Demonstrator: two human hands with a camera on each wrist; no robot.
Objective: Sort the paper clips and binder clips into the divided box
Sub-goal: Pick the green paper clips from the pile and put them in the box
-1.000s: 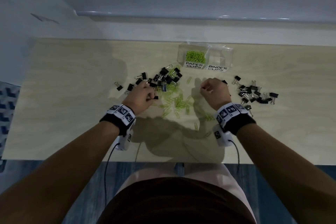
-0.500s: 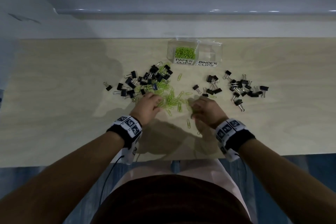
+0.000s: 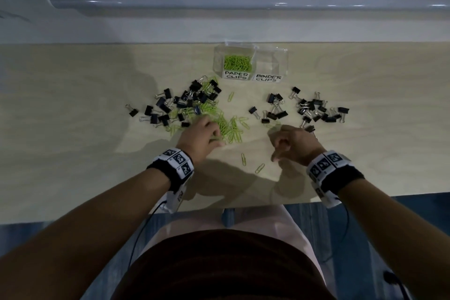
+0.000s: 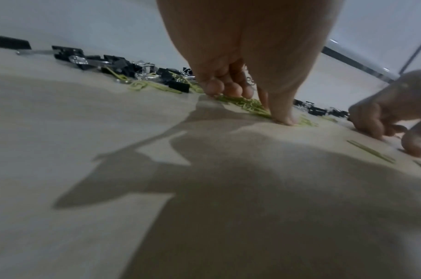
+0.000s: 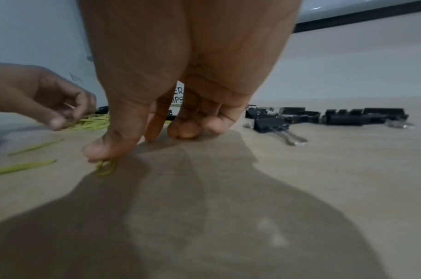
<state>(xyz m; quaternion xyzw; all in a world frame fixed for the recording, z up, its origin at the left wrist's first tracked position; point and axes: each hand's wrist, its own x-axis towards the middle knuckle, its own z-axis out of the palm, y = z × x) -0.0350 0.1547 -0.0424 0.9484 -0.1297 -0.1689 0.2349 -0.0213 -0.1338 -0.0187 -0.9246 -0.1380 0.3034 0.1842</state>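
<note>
Your left hand sits just left of centre in the head view, fingers curled down with their tips on the near edge of the pile of green paper clips; in the left wrist view the thumb and fingertips press into the green wire, but you cannot tell whether any clip is actually pinched between them. Your right hand is right of centre, fingers bent toward the wooden table; the right wrist view shows the thumb tip resting on a single green paper clip that lies flat on the wood, with the other fingertips touching the bare surface beside it, so nothing is gripped. Two loose paper clips lie between your hands, nearer the table's front edge. A mixed heap of black binder clips and green paper clips spreads across the left middle of the frame, just beyond your left hand, and a second group of binder clips lies in the right middle, beyond your right hand. The clear divided box stands at the upper centre against the far edge of the table; its left compartment, labelled PAPER CLIPS, holds a heap of green paper clips, and its right compartment is labelled BINDER CLIPS.
</note>
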